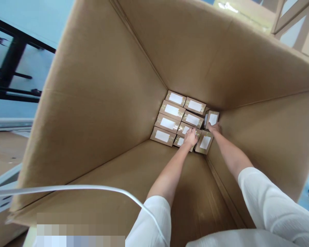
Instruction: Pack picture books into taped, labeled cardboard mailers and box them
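Deep inside a large cardboard box, several small cartons with white labels and clear tape sit in rows on the floor. My right hand grips the near end of a small carton by the right wall, its thumb on the near left edge. That carton stands a little tilted beside the others. My left hand rests on the tops of the cartons in the middle column, fingers stretched forward over a taped carton. Between my hands lies another labelled carton, turned lengthwise against the near right corner.
Tall walls of the big box surround both arms. A white cable crosses the near left rim and passes over my left sleeve. Beyond the far rim are more taped cartons. A black metal frame stands outside at left.
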`<state>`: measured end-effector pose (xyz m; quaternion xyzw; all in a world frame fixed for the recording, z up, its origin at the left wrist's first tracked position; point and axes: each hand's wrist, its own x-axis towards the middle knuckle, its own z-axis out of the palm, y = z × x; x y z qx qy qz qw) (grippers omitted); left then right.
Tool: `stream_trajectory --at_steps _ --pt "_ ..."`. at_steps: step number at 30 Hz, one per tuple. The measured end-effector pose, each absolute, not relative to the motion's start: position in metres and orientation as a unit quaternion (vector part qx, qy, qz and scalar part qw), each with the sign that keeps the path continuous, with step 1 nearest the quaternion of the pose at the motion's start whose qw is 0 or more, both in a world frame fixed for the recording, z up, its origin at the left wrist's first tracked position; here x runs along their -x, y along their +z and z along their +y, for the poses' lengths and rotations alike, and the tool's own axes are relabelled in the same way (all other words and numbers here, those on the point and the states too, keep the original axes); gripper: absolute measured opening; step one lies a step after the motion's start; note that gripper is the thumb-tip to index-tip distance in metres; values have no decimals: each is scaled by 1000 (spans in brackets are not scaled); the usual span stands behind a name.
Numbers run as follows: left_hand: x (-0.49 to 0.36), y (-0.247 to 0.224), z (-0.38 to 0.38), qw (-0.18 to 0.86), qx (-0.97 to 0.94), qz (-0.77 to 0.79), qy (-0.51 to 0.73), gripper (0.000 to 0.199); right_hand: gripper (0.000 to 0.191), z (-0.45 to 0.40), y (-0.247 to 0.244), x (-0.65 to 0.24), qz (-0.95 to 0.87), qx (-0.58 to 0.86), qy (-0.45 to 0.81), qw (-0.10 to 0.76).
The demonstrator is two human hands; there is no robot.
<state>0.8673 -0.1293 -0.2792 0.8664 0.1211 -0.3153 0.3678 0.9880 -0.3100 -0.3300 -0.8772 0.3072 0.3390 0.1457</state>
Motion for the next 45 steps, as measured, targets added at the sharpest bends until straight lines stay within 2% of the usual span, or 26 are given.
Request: stream_trajectory --at_steps 6,13,21,28,37,45 --pt "-883 -234 -123 359 -872 125 -308 57 78 -301 -294 -989 286 883 323 188" --pt "-896 -143 -113 358 -884 125 -273 58 62 -296 -199 -990 227 898 342 158" --pt "-873 -23 -107 328 -904 108 -252 54 38 -283 -73 -959 144 910 324 216" --pt "-822 49 -107 321 -904 134 -247 56 20 -280 6 -911 40 892 311 325" --pt "-762 111 -109 279 -924 188 -184 55 20 -318 55 -883 1 854 330 402" --pt "-699 152 -158 286 -916 255 -114 54 28 -338 104 -863 -133 848 318 403"
